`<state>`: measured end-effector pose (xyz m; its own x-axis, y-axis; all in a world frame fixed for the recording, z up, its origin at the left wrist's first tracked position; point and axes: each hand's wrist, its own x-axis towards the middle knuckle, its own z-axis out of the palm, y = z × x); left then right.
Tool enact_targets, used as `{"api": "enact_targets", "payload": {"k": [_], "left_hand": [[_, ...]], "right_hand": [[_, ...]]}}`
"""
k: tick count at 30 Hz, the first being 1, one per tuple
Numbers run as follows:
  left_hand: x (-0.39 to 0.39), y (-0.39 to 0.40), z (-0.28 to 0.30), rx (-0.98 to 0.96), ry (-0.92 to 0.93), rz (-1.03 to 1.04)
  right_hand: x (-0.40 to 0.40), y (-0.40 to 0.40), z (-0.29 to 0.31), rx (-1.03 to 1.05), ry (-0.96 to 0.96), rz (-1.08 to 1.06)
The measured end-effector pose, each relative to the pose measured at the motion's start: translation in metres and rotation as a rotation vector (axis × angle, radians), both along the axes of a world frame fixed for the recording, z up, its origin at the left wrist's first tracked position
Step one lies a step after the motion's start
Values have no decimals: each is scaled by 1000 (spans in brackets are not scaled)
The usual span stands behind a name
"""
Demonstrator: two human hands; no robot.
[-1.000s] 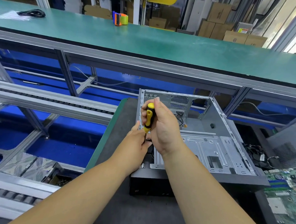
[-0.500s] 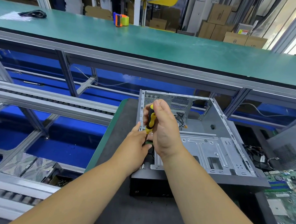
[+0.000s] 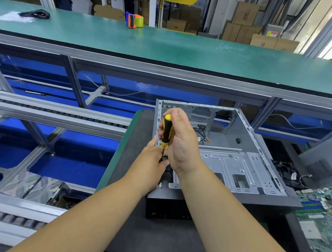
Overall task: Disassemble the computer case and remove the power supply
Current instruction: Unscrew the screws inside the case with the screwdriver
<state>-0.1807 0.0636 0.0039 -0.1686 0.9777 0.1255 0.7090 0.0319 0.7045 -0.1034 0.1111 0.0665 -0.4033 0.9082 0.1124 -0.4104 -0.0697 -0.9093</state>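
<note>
Grey sheet metal forms the case point(image 3: 235, 166), lying open side up on a dark mat point(image 3: 134, 136) with a green left edge. Its perforated rear panel faces away, and a small bundle of wires point(image 3: 202, 135) sits inside near that panel. The right hand point(image 3: 181, 143) is wrapped tight round the black and yellow handle of a screwdriver point(image 3: 166, 132), held nearly upright with the yellow cap on top, over the case's left wall. The left hand point(image 3: 150, 163) sits just below, fingers curled in close round the shaft where the tip meets the case; whether they pinch the shaft or only steady it cannot be told. The tip is hidden by both hands. A black block point(image 3: 168, 207) shows under the case's near edge. At the mat's right edge lies a green board point(image 3: 320, 210), with loose cables point(image 3: 289, 171) beyond it.
</note>
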Motion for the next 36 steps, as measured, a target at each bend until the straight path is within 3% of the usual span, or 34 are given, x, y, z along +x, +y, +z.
{"api": "enact_targets", "payload": {"k": [12,16,26,36], "left_hand": [[1,-1,-2,-12,17,41],[-2,2,-5,-18,6,40],[-3,3,-10,10,-36,8],[-2,3,-8,7,-56,-1]], "right_hand": [[-8,2,-1,-9,-11,-18],[-8,3,-2,-20,79,33],[12,5,0,56,-48,76],[10,5,0,51,11,56]]}}
